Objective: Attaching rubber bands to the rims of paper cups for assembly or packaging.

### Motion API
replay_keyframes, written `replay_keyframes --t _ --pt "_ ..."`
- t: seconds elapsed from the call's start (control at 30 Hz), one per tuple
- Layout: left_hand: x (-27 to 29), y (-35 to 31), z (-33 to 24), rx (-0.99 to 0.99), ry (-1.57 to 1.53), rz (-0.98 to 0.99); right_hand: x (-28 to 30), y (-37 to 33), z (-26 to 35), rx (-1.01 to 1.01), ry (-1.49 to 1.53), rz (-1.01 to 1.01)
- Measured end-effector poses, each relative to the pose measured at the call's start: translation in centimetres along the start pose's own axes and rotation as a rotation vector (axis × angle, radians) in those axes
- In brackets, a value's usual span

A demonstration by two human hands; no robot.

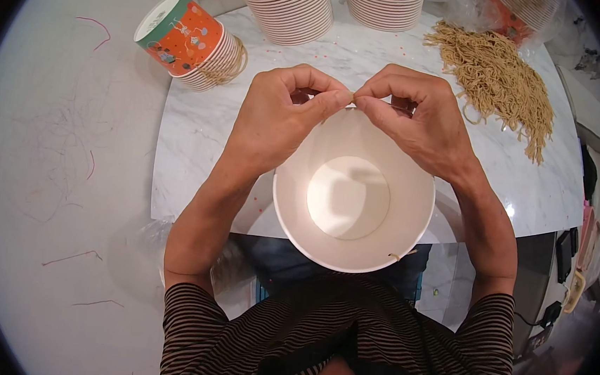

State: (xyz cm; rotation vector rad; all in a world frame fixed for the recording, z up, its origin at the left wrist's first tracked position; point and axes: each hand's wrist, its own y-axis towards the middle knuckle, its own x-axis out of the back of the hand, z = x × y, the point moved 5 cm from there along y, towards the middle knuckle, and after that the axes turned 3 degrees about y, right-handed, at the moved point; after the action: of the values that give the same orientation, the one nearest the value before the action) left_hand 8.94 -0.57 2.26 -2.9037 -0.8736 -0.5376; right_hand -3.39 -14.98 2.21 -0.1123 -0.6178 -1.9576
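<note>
A large white paper bucket [400, 209] stands in front of me with its mouth toward me. At its far rim, my left hand [271, 118] and my right hand [424, 120] meet with thumbs and forefingers pinched. Between the fingertips is a short bit of tan cord [351, 97], mostly hidden by the fingers. Opposite, on the near rim, a piece of the same cord [400, 255] passes through the wall, its end sticking out.
Tan cords [506, 80] lie heaped at the back right. Stacked paper buckets [286, 10] and a second stack [385, 5] stand at the back. At the left are orange and green buckets [185, 37] with cord loops. The marble-patterned table [197, 151] meets a scribbled wall [57, 140].
</note>
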Motion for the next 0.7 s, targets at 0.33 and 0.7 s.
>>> replay_keyframes --t 0.33,0.7 --pt "0.0 0.0 0.3 0.043 -0.086 0.017 -0.1 -0.2 -0.3 -0.072 0.019 0.047" --pt "-0.3 -0.1 -0.1 0.064 -0.077 0.008 -0.2 -0.1 -1.0 -0.120 0.047 0.032"
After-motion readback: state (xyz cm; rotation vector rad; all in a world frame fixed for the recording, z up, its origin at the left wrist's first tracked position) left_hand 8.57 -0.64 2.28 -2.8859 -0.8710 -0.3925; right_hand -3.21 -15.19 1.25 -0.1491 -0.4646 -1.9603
